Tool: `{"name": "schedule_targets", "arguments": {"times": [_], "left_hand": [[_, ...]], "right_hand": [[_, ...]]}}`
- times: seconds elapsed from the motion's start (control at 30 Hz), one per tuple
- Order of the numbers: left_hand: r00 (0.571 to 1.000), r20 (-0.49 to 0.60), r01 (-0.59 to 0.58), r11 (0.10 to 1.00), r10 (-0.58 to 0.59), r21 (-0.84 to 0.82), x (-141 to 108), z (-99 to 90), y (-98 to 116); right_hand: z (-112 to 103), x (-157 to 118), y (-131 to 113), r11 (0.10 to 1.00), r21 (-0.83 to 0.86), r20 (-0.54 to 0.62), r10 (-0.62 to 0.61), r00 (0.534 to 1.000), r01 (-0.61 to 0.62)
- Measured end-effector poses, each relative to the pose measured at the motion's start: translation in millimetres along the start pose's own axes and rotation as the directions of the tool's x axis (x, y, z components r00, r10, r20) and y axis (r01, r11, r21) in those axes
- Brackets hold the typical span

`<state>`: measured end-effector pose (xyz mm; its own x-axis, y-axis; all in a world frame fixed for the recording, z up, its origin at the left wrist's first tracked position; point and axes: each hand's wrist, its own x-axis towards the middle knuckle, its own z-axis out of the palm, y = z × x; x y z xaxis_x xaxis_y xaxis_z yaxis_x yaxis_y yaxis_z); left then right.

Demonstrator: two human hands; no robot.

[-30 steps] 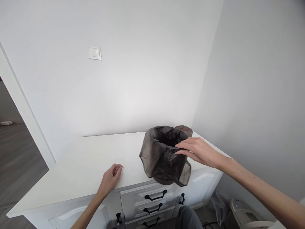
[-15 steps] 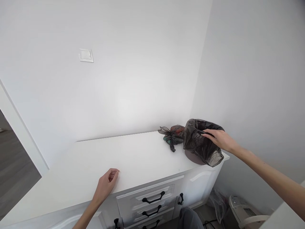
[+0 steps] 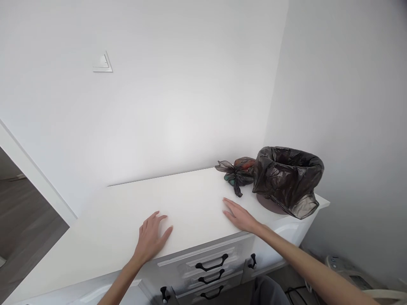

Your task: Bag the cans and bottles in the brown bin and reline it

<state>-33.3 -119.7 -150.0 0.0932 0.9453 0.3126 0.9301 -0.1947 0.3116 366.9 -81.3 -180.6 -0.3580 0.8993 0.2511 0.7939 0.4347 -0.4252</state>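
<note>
My left hand [image 3: 151,237] is over the front part of the white cabinet top [image 3: 186,203], fingers spread and holding nothing. To its right, my right hand [image 3: 239,215] is also open, its fingers stretched out low over the same surface. Nearest to the right hand stands a bin lined with a black plastic bag [image 3: 282,180]; the bag is folded over the rim, and the brownish-mauve base [image 3: 270,205] shows below it. Against the bin's left side lies a knotted dark see-through bag [image 3: 238,173] with reddish and green contents I cannot make out.
Below the top are drawers with black handles [image 3: 212,262]. A light switch [image 3: 103,63] is on the wall behind. A pale appliance [image 3: 346,269] and a dark cable [image 3: 295,292] are on the floor at the right. A doorway with dark flooring [image 3: 25,228] opens at the left.
My right hand has let go of the black bag on the bin and moved left over the cabinet top. My left hand has uncurled its fingers. The view has shifted slightly.
</note>
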Motion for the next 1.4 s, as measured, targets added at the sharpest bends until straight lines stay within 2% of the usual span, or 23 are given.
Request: {"name": "schedule_targets", "arguments": {"times": [0.07,0.13,0.3,0.43,0.57,1.0,1.4], "left_hand": [[0.999,0.040,-0.015,0.995,0.011,0.097,10.2,10.2,-1.6],[0.995,0.098,-0.011,0.988,-0.004,0.156,21.8,19.4,-2.9],[0.996,0.085,-0.006,0.975,-0.014,0.224,50.8,37.8,-5.0],[0.998,0.054,0.022,0.975,-0.035,0.221,63.2,45.5,-3.2],[0.998,0.038,0.044,0.977,-0.053,0.209,66.2,47.1,-1.4],[0.996,0.082,0.025,0.977,-0.044,0.214,63.5,42.4,5.5],[0.999,0.030,0.021,0.978,-0.028,0.207,61.7,45.6,2.5]], "right_hand": [[20.0,12.6,0.5,1.000,-0.018,0.029,0.010,1.000,-0.009],[28.1,22.9,-1.1,0.999,-0.032,0.043,-0.024,0.999,0.025],[26.8,40.8,-1.9,0.999,-0.033,0.038,-0.007,0.999,0.008],[27.1,45.6,-1.3,0.999,-0.039,0.023,0.004,1.000,-0.003],[27.5,45.8,-2.4,0.999,-0.044,0.017,0.003,1.000,-0.002],[30.7,44.1,-0.3,0.998,-0.056,-0.004,0.010,1.000,-0.010],[28.7,42.9,-4.1,0.997,-0.067,0.009,0.023,1.000,-0.023]]}}
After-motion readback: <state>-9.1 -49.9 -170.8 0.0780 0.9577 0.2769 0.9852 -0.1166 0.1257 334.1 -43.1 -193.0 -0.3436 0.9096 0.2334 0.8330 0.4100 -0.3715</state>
